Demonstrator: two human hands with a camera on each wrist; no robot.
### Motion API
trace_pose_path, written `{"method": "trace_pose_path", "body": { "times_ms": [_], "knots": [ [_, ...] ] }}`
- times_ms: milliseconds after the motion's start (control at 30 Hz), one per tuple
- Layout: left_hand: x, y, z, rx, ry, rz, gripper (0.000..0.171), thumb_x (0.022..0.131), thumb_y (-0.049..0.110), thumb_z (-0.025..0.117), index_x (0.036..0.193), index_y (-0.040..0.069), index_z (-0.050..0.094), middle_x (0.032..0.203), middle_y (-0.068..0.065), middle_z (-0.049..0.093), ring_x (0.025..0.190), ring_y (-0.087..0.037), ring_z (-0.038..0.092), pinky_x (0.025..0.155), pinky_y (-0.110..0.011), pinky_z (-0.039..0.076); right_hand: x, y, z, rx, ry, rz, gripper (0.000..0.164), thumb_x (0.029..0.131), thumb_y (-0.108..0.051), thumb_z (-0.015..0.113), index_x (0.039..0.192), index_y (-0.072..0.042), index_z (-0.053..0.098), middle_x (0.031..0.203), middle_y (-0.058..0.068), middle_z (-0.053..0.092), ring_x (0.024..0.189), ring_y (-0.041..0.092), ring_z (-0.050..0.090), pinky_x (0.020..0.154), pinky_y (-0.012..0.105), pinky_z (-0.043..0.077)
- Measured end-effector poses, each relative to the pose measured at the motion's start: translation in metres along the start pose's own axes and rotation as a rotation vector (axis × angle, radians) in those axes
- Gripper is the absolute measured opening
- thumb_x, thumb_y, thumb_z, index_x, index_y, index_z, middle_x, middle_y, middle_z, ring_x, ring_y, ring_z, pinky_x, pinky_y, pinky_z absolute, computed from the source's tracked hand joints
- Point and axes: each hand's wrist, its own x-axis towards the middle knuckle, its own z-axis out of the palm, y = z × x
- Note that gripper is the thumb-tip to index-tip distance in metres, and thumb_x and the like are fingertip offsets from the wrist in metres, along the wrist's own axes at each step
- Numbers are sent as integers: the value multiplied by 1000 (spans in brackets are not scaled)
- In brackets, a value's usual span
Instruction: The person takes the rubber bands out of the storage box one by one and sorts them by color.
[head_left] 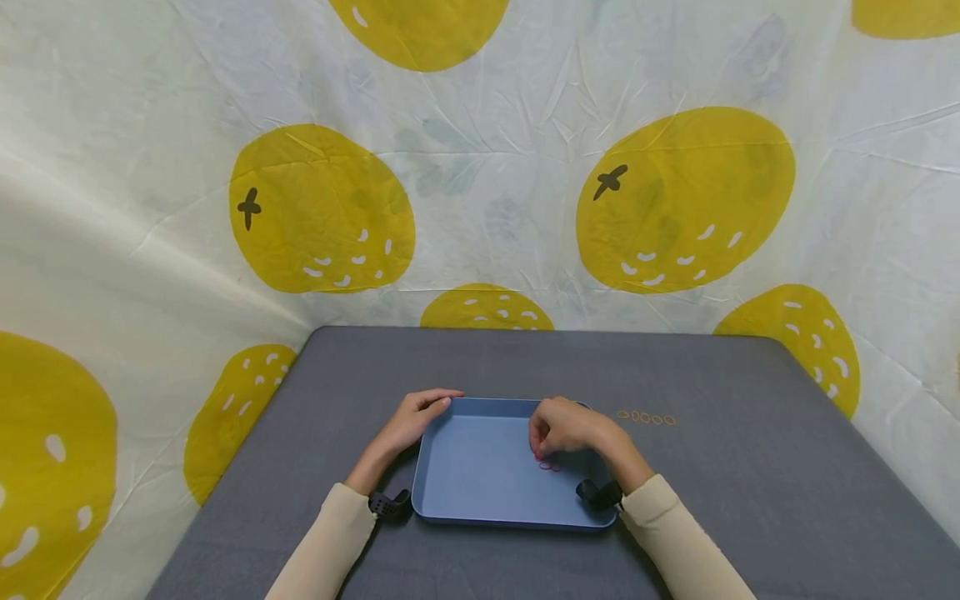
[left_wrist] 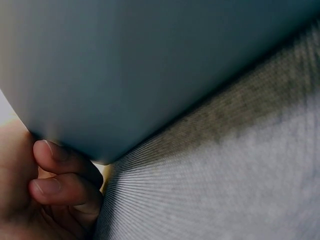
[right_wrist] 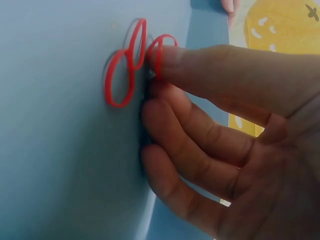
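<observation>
A shallow blue tray lies on the grey table. My left hand grips its far left corner, thumb by the rim and fingers at the outside of the wall. Inside the tray, toward the right, my right hand reaches down with its fingers at the tray floor. The right wrist view shows thumb and index finger pinching a small red rubber band. Two more red rubber bands lie beside the fingertips on the tray floor, overlapping each other.
Several small orange bands lie in a row on the grey table, to the right of the tray. Behind the table hangs a white cloth printed with yellow fruit. A black wrist device on the right arm overlaps the tray's right side.
</observation>
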Motion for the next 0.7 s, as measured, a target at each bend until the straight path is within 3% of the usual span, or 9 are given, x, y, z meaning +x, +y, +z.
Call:
{"method": "trace_pose_path", "body": {
  "times_ms": [700],
  "knots": [
    [-2,-2,-1,2,-11,9,34,109,29,55,136,16,69,139,-10,68,131,-30,63,109,-53,49,2,2,0,39,97,-41,17,85,5,76,81,-11,77,72,-6,70,63,5,59,59,23,50]
  ]
}}
